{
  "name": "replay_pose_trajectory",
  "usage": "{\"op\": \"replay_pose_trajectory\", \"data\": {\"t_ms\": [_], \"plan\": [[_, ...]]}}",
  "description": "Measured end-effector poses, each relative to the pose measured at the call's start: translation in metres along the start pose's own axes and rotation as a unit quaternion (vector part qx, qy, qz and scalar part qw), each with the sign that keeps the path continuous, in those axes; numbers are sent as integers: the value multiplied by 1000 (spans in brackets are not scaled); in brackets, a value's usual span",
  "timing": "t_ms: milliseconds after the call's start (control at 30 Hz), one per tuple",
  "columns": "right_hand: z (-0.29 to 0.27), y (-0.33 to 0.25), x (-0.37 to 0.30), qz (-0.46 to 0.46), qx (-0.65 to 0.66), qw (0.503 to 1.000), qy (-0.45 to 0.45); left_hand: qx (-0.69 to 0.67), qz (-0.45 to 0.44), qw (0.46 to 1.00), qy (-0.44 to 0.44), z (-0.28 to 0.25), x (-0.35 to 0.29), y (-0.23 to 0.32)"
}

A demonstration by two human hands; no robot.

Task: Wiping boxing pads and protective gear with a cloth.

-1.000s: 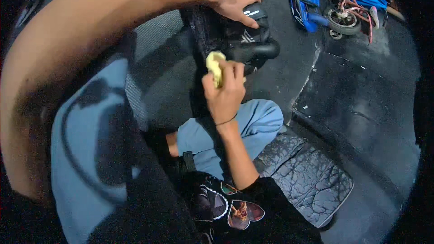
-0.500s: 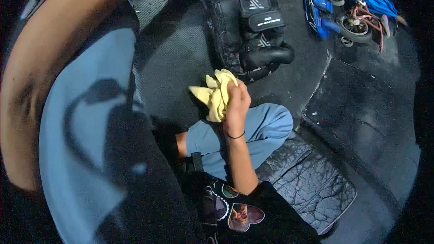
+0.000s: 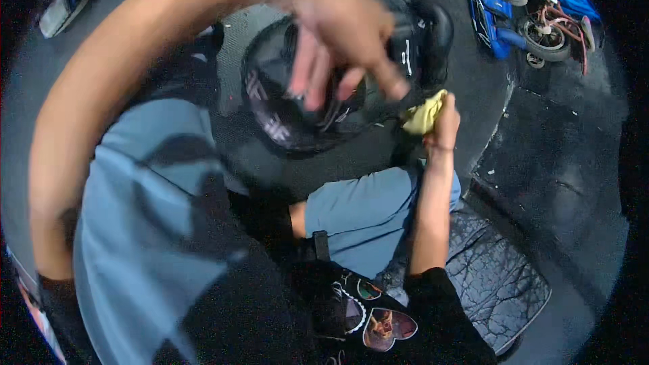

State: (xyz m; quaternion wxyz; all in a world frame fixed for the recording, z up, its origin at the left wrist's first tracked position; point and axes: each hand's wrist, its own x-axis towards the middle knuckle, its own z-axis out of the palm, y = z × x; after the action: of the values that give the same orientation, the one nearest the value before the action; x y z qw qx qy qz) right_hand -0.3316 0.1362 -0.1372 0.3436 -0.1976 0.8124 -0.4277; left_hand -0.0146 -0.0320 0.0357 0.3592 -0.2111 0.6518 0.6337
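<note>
My left hand (image 3: pixel 338 34) is blurred and reaches over from the upper left, with its fingers wrapped over the top of a black padded skate boot (image 3: pixel 284 115) that has white markings. The boot is held above my lap and its rounded side faces me. My right hand (image 3: pixel 443 122) grips a crumpled yellow cloth (image 3: pixel 422 115) and presses it against the boot's right side. My light blue trouser leg (image 3: pixel 365 216) lies just below.
Blue frames with small wheels and red cords (image 3: pixel 514 13) lie on the dark floor at the top right. A dark textured cushion (image 3: pixel 500 277) sits by my right hip. A black mat (image 3: pixel 561 155) covers the floor on the right.
The boot has been turned and brought closer, so it now shows its rounded side. My left hand shifted over its top. The right hand moved with the cloth from below the boot to its right side.
</note>
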Motion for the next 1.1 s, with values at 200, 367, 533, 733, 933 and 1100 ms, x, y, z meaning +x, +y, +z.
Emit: {"op": "replay_pose_trajectory", "data": {"t_ms": [200,367,533,733,933,1100], "plan": [[68,-41,85,-220,-120,963,103,213,114,906,346,-33,42,-40],[93,-66,120,-305,-237,902,191,211,135,892,377,-5,54,-58],[44,-34,65,-200,-32,979,21,161,122,971,129,-9,37,-41],[5,2,-98,-87,53,993,-63,202,164,942,211,27,38,-71],[34,43,-160,-64,-8,993,-95,185,132,924,307,25,61,-41],[62,12,-112,-153,-36,983,-90,52,180,888,420,1,69,-47]]}}
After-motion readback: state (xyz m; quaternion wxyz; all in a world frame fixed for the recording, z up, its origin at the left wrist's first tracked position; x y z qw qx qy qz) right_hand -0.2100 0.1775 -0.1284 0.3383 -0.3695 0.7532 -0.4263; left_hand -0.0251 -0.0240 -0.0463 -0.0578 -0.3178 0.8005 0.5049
